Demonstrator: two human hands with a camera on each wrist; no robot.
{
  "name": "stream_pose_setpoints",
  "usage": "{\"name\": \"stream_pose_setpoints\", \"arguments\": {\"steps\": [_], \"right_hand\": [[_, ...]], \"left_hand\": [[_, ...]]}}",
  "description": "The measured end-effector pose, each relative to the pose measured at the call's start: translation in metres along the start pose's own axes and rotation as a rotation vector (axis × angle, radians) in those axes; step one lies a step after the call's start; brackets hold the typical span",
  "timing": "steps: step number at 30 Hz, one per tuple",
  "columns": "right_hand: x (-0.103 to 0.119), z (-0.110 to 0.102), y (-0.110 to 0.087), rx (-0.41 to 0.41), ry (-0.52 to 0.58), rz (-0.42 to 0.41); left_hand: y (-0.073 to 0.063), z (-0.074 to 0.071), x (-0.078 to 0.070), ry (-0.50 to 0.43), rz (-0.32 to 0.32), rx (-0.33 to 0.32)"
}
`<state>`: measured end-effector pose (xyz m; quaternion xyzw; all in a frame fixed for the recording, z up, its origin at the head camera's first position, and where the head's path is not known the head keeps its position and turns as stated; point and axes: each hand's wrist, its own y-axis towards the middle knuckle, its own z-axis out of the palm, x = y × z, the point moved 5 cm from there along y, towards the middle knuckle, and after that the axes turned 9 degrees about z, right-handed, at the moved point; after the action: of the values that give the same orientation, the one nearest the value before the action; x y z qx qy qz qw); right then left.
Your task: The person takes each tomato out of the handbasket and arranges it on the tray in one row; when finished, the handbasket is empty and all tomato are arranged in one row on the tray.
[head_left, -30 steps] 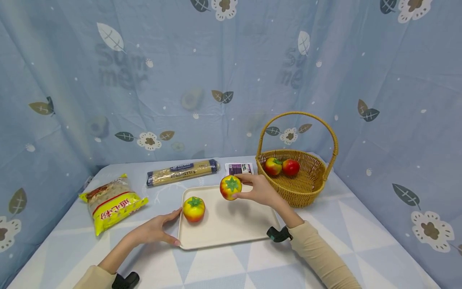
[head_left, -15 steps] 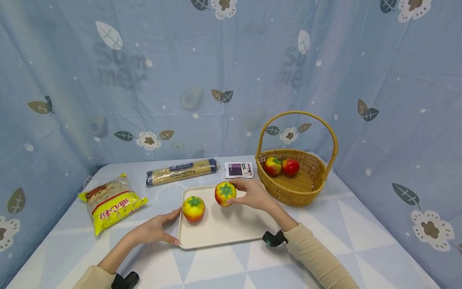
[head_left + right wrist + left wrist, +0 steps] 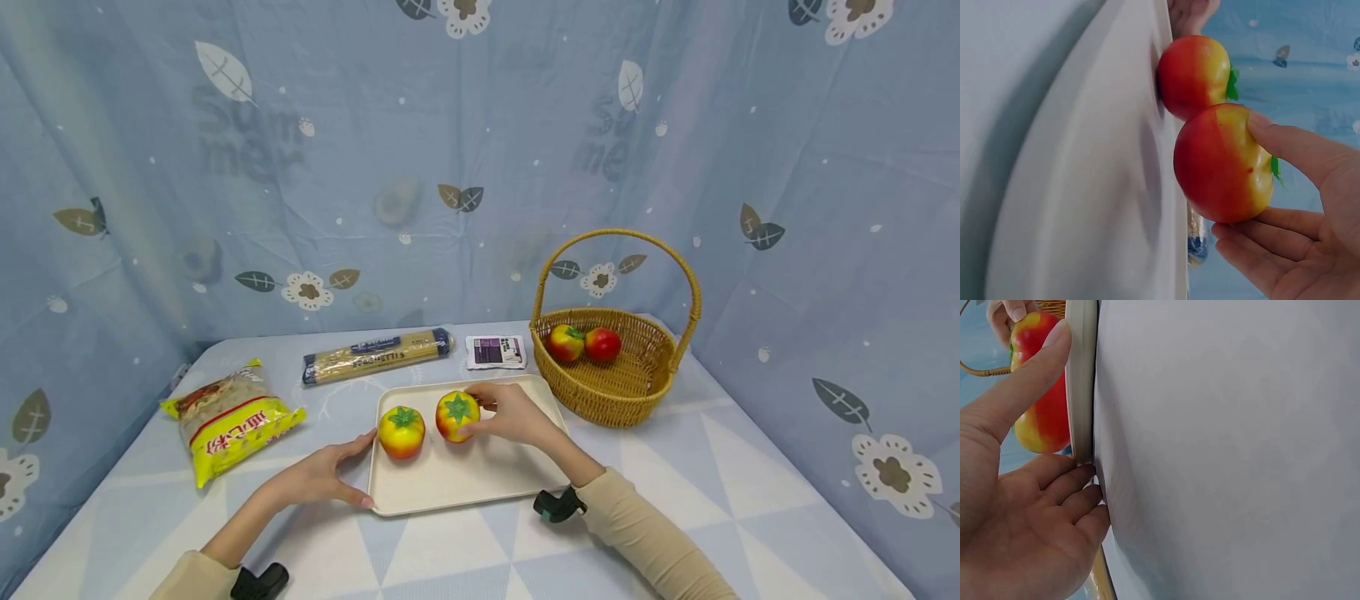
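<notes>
My right hand (image 3: 507, 412) holds a red-and-yellow tomato (image 3: 457, 416) with a green star-shaped top, pinched between thumb and fingers. In the right wrist view this tomato (image 3: 1222, 164) hangs just above the cream tray (image 3: 487, 487), its shadow on the surface below. A second similar tomato (image 3: 401, 432) sits upright at the tray's left end, just left of the held one. My left hand (image 3: 318, 475) rests against the tray's left edge, thumb near the front corner and fingers spread. The left wrist view shows its fingers (image 3: 1079, 494) touching the rim, with the palm holding nothing.
A wicker basket (image 3: 611, 408) with a tall handle stands at the back right, holding two red-and-yellow fruits (image 3: 585, 343). Behind the tray lie a spaghetti pack (image 3: 378, 357) and a small white-and-purple packet (image 3: 496, 352). A yellow bag of pasta (image 3: 234, 422) lies left.
My right hand has moved left and down toward the tray with the tomato, bringing it closer to the other tomato. My left hand has stayed at the tray's edge.
</notes>
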<state>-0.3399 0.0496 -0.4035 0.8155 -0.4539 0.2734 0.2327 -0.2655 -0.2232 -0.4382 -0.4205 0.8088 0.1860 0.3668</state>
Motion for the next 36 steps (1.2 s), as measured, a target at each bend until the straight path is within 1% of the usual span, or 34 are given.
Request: {"name": "stream_pose_setpoints", "arguments": {"steps": [8,13,16,22,31,36], "right_hand": [[0.002,0.007,0.001,0.016,0.008,-0.002],[0.003,0.009,0.001,0.027,0.026,-0.008],[0.002,0.012,0.002,0.039,0.021,0.007],[0.001,0.016,0.003,0.037,0.028,0.0],[0.0,0.019,0.003,0.038,0.036,0.013],[0.0,0.02,0.002,0.045,0.05,0.024]], "left_hand": [[0.001,-0.001,0.0,0.023,-0.023,0.001],[0.001,-0.002,0.0,0.021,-0.013,-0.004],[0.0,-0.002,-0.001,0.023,-0.005,-0.005],[0.0,-0.002,0.001,0.032,-0.013,-0.013],[0.0,-0.002,0.003,0.037,-0.001,-0.019],[-0.001,-0.001,0.004,0.031,-0.009,-0.02]]}}
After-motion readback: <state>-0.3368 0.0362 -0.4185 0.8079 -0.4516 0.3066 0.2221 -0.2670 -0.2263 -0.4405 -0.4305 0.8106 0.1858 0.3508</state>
